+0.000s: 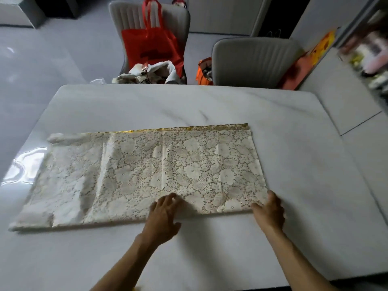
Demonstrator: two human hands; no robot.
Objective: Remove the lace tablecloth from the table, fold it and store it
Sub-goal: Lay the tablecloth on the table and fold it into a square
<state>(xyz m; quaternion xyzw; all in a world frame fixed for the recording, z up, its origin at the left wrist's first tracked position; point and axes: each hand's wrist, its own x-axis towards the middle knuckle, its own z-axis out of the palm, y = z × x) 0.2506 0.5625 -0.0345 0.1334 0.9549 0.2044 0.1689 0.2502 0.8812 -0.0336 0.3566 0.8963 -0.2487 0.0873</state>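
Note:
The cream lace tablecloth, with a gold trim along its far edge, lies folded into a long flat rectangle on the white marble table. My left hand rests flat on the cloth's near edge around its middle, fingers spread and straight. At the cloth's near right corner is my right hand, its fingers lying against the corner edge. Whether they pinch the fabric is hidden from view.
Two grey chairs stand beyond the table's far edge. The left chair holds a red tote bag and crumpled pale bags. An orange bag sits beside the right chair. A cluttered shelf is at far right.

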